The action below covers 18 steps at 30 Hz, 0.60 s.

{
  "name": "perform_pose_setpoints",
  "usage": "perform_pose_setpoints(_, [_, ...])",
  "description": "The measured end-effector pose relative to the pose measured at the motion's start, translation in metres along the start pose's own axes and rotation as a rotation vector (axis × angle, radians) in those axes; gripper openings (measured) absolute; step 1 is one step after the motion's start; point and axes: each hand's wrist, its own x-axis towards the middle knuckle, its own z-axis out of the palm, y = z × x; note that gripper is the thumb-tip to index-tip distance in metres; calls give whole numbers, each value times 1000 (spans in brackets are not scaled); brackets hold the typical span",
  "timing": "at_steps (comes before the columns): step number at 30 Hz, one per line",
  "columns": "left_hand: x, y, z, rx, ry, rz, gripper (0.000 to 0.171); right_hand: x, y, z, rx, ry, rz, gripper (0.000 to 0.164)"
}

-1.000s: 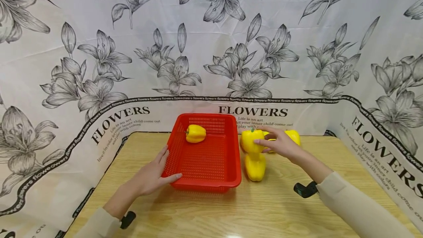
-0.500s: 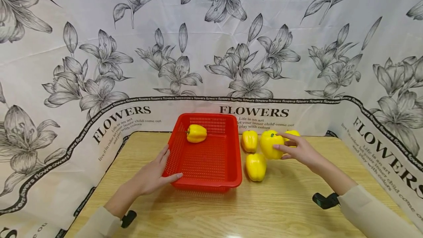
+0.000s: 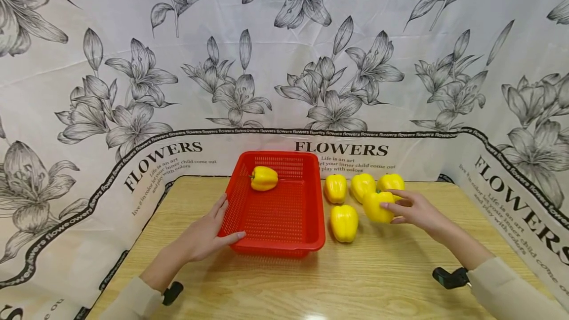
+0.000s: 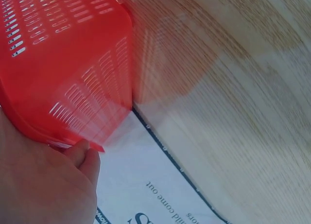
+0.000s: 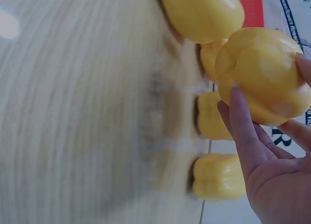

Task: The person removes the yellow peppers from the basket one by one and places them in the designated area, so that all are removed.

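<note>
My right hand [image 3: 415,210] grips a yellow bell pepper [image 3: 378,206] by its side, thumb and fingers around it. In the right wrist view this pepper [image 5: 265,76] is raised off the wooden table. My left hand [image 3: 202,233] holds the near left corner of a red plastic basket [image 3: 314,246], thumb over the front rim and fingers along the left side. The left wrist view has the fingertips [image 4: 82,153] bent at the basket's rim. One yellow bell pepper [image 3: 264,179] lies inside the basket near its far left corner.
Right of the basket, several yellow bell peppers stand on the table [image 3: 284,285]: one nearer pepper [image 3: 344,223] and a back row with a left pepper [image 3: 335,188], a middle one [image 3: 362,185] and a right one [image 3: 391,181]. A flower-print cloth [image 3: 275,88] hangs behind.
My right hand has carried its bell pepper right and slightly toward me, away from the basket, uncovering the back-row peppers. The left hand and basket have stayed in place.
</note>
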Motion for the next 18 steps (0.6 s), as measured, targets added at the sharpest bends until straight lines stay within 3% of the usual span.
perform_pose_setpoints(10, [0,0,1,3,-6,1,114,-3,23,6,47,-53,55,85])
perform_pose_setpoints(18, [-1,2,-1,5,-2,2,113,1,39,8,163,-174,45,76])
